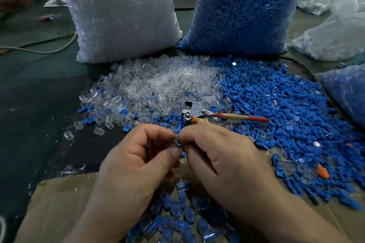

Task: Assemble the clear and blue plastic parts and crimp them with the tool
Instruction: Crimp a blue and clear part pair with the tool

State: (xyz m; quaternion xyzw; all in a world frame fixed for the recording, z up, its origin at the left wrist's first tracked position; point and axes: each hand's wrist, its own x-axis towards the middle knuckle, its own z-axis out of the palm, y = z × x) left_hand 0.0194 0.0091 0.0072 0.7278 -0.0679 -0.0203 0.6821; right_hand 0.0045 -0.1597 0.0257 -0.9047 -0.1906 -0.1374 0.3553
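My left hand (138,156) and my right hand (219,156) meet fingertip to fingertip at the centre of the head view, both pinching one small blue plastic part (177,141); whether a clear part is on it I cannot tell. Just beyond my fingers lies the crimp tool (199,114), with a metal head and red handles pointing right. A heap of clear parts (158,87) spreads behind it on the left, a heap of blue parts (286,108) on the right. Assembled clear-and-blue pieces (177,215) lie in a cardboard box below my hands.
Two big plastic bags stand at the back: one of clear parts (118,16), one of blue parts (243,10). The cardboard box's flap (59,203) is at lower left. A white cable (39,50) crosses the dark mat at left. More bags (335,31) sit at right.
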